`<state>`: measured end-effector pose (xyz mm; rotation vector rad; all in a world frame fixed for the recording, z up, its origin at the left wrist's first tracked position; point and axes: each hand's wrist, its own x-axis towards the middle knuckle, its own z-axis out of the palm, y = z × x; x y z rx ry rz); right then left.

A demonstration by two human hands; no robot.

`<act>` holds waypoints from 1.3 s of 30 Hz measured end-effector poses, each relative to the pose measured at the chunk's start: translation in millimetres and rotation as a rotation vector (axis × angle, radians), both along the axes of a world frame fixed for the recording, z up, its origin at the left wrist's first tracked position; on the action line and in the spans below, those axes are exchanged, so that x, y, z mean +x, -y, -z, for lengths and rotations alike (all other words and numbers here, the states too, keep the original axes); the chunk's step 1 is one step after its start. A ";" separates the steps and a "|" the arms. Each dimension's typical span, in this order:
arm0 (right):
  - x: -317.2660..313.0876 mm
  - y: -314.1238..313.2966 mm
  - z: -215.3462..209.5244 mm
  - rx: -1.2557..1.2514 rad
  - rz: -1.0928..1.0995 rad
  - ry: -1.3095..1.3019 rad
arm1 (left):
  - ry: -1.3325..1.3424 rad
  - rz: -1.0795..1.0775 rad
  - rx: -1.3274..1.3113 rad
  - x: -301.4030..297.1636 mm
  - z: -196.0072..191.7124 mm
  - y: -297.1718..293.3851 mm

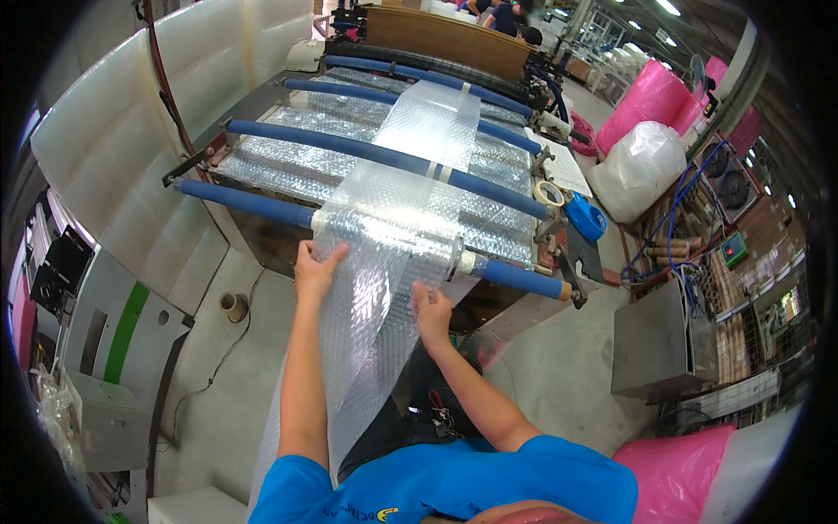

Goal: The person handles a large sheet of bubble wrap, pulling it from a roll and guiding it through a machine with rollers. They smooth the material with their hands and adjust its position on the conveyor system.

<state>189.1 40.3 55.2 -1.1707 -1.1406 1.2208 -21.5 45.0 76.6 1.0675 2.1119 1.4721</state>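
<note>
A long strip of clear bubble wrap [367,288] runs over the front roller and hangs down toward my body at the lower left. My left hand [316,272] grips its left edge just below the roller, thumb on top, the other fingers partly hidden. Lower on the opposite side, my right hand [431,314] has its fingers curled at the right edge of the strip, pinching it. The front blue roller [244,204] has a core with wrap around its middle. Farther back, the strip passes over another blue roller [367,150].
Silvery bubble sheet [502,229] lies beneath the rollers. Tape rolls [548,194] and a blue tape dispenser [585,217] sit on the right side. Pink rolls [646,105] and a white bag [642,170] stand beyond. A cardboard core [233,306] and cable are on the floor.
</note>
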 end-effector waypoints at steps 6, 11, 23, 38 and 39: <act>-1.3 64.4 31.5 -0.222 -0.148 -0.029 | 0.013 0.004 -0.081 5.7 37.0 59.8; 7.3 97.9 -8.9 -0.215 -0.209 -0.122 | 0.038 0.066 0.001 -1.6 -35.5 95.2; 11.0 99.1 -10.0 -0.239 -0.222 -0.141 | 0.278 0.150 0.072 -4.0 -15.0 91.6; 9.2 68.2 56.3 -0.143 -0.162 -0.034 | 0.155 0.131 -0.004 -2.1 32.8 68.9; 9.5 67.8 57.8 -0.139 -0.163 -0.042 | 0.152 0.132 -0.002 0.4 27.2 70.3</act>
